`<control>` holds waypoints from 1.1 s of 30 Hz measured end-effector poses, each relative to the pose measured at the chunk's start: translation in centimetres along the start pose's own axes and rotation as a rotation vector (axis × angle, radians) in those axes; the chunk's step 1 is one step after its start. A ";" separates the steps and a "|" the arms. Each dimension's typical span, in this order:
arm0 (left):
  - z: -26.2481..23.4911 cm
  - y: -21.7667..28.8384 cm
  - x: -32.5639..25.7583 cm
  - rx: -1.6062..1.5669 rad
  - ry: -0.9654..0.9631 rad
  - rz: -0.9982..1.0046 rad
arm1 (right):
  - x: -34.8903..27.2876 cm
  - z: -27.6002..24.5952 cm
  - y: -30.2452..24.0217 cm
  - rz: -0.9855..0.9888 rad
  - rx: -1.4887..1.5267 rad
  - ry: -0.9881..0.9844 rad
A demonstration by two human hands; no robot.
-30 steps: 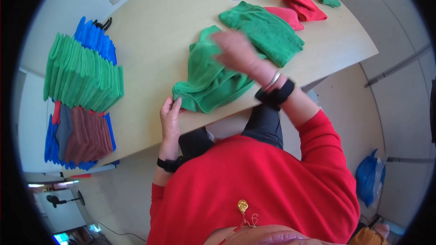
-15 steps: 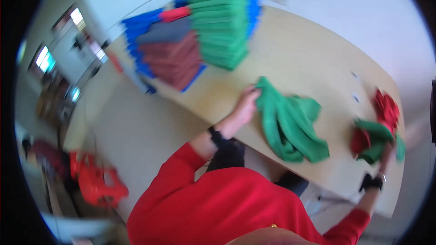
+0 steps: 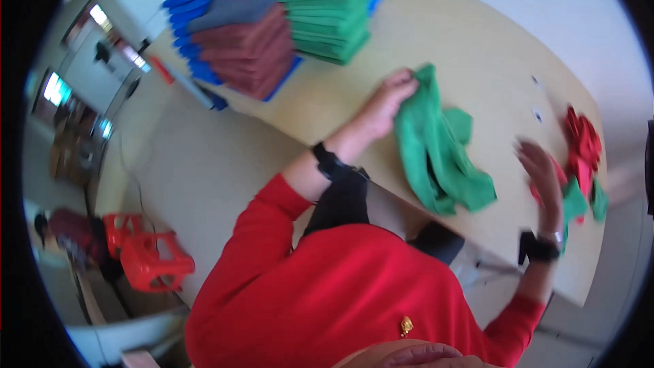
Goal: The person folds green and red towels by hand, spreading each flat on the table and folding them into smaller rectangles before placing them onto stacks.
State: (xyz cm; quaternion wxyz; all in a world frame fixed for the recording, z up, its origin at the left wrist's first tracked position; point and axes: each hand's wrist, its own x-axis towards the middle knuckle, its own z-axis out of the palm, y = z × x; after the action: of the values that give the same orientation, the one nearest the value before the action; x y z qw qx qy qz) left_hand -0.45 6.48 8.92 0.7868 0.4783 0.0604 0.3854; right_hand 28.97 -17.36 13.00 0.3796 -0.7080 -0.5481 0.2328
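My left hand (image 3: 387,101) pinches the top corner of a green cloth (image 3: 434,140), lifting it so that its folds hang down onto the wooden table (image 3: 477,48). The lower part of the cloth lies crumpled near the front edge. To the right, my right hand (image 3: 543,174) is raised over the table with its fingers stretched out and nothing in them. Beside and partly behind that hand lie a crumpled red cloth (image 3: 581,138) and another green cloth (image 3: 574,203).
Folded cloths stand in tall piles at the far left: green (image 3: 320,10), brown (image 3: 248,48) with a grey one (image 3: 235,8) on top, and blue (image 3: 187,31). Orange-red plastic stools (image 3: 153,259) stand on the floor at left, near a dark red bag-like item (image 3: 75,232).
My right hand has let go of the green cloth at the right and come back leftward, fingers spreading. My left hand has raised its cloth's corner and moved it slightly away from me.
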 end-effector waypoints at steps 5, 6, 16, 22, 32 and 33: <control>3.6 3.5 0.5 0.004 -0.085 -0.089 | 4.2 7.9 -7.9 -0.194 0.289 -0.195; 4.4 3.4 0.1 0.024 -0.096 -0.065 | 4.1 8.5 -9.0 -0.183 0.299 -0.211; 2.3 4.0 1.1 0.043 -0.087 -0.071 | 6.9 11.6 -10.3 0.002 0.775 -0.289; 2.9 2.8 1.7 0.061 -0.042 -0.067 | 8.3 11.7 -10.5 -0.196 0.750 -0.169; 4.6 3.7 0.5 1.521 0.111 0.481 | 8.8 8.4 -13.3 -0.300 0.447 0.106; 4.4 3.8 0.6 1.688 0.205 0.565 | 8.6 8.2 -14.1 -0.312 0.399 0.126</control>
State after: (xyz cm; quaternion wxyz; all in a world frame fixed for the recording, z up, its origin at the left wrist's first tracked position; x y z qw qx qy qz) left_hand -0.06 4.66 14.45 0.0394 0.8580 0.2737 0.4328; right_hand 16.89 -5.26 20.01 0.5763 -0.5392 -0.5694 0.2304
